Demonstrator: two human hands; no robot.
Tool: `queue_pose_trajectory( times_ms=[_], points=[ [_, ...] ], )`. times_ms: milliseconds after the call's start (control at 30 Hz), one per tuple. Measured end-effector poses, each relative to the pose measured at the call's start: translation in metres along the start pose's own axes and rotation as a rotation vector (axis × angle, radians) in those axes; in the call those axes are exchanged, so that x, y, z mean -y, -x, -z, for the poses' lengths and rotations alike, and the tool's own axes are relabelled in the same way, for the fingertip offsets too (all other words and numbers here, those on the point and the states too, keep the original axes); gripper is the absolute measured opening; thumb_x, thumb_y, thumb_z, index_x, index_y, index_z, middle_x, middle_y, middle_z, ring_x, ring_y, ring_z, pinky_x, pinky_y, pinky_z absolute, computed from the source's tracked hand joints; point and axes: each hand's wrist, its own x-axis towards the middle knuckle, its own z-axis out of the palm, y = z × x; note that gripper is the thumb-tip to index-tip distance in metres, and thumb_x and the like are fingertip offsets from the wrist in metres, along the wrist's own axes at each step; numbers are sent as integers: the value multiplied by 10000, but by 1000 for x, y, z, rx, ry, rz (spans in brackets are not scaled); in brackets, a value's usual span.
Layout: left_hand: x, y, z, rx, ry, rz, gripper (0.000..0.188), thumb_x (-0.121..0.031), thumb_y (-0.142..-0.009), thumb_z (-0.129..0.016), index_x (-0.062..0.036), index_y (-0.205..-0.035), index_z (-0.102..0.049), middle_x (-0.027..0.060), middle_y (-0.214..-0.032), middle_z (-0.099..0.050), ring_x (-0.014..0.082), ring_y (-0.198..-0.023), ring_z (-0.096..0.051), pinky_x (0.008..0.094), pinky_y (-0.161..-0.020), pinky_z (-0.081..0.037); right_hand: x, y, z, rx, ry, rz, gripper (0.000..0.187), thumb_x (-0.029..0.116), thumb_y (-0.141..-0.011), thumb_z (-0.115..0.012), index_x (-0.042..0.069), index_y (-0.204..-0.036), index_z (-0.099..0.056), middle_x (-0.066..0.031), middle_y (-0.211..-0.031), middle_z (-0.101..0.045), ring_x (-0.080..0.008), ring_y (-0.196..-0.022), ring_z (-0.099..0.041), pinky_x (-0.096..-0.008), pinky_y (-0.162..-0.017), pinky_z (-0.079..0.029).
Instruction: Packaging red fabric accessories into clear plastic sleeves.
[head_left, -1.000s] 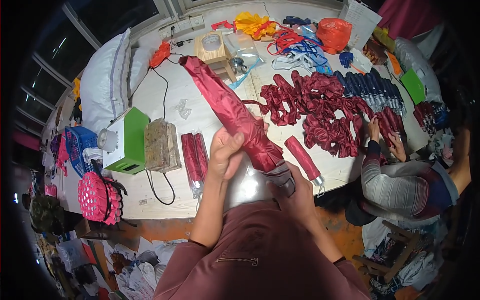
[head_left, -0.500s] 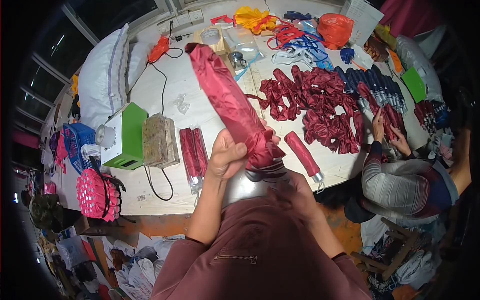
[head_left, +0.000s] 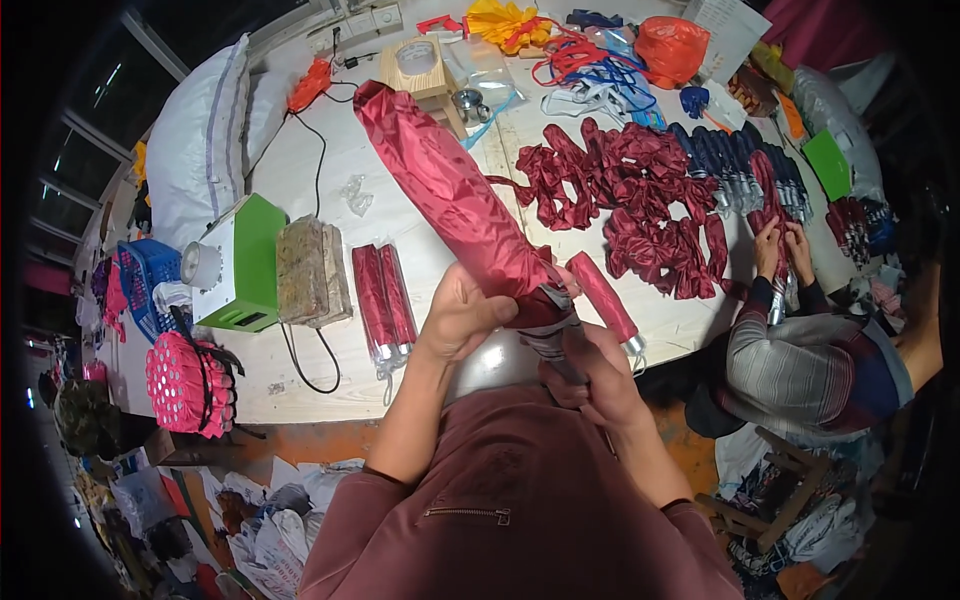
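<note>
A dark red folding umbrella [head_left: 545, 335] points up and left, away from me, most of it inside a shiny red fabric sleeve [head_left: 440, 185]. My left hand [head_left: 462, 318] is closed round the gathered mouth of the sleeve, thumb on top. Lower down, my right hand [head_left: 600, 372] wraps the umbrella's near end; its grip is largely hidden by my fingers. Two sleeved red umbrellas [head_left: 384, 300] lie side by side on the table to the left. Another sleeved umbrella [head_left: 605, 300] rests just beyond my right hand.
Crumpled red sleeves [head_left: 650, 190] pile up at right centre, beside a row of navy umbrellas [head_left: 735, 160]. At right a co-worker [head_left: 820, 370] handles a red umbrella. Leftward stand bricks [head_left: 310, 275], a green-and-white box [head_left: 240, 265] and a white sack [head_left: 200, 150].
My right hand has closed round the umbrella's near end, and more of its folded part shows below the sleeve. The sleeve's far tip has shifted slightly left. The co-worker's hands have moved nearer together.
</note>
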Motion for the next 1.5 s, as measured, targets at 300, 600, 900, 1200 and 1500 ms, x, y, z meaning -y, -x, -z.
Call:
queue_pose_trajectory(
  times_ms=[300,600,900,1200,1500],
  points=[
    [6,-8,15,-175,175,-162,600,-148,-886,-679,74,-1378,-418,234,-1288,-590,384,-1196,-598,461,-1056,-460,-26,-10,3,-230,526,223,243,274,-980,-546,63,-1090,-589,-18,-743,-573,-47,-548,-405,-173,-480,-272],
    [8,-7,3,-125,35,-134,664,-248,-895,-706,84,-1380,-397,226,-1254,-587,379,-1175,-609,463,-1041,-480,-18,-10,7,-109,71,40,180,239,-958,-591,79,-1039,-588,-13,-759,-584,-57,-569,-417,-196,-507,-308],
    [12,-9,-5,-271,-13,-112,654,-267,-898,-706,72,-1374,-413,224,-1261,-592,376,-1174,-613,464,-1036,-478,-21,-8,3,-333,818,217,206,172,-945,-593,62,-1118,-614,-26,-802,-611,-79,-602,-440,-242,-563,-363],
    [29,-11,-22,-326,-1,-144,579,-284,-943,-657,52,-1356,-428,212,-1253,-597,342,-1112,-649,427,-999,-511,-12,-21,1,-364,762,309,261,248,-930,-659,14,-1039,-622,-64,-727,-606,-139,-615,-485,-291,-577,-389],
    [32,-6,-15,-575,30,34,450,-321,-1007,-549,13,-1296,-457,134,-1069,-619,272,-950,-690,354,-839,-568,-16,-24,8,-217,830,149,259,86,-856,-652,-6,-1097,-634,-42,-768,-637,-141,-627,-536,-276,-595,-421]
  ],
)
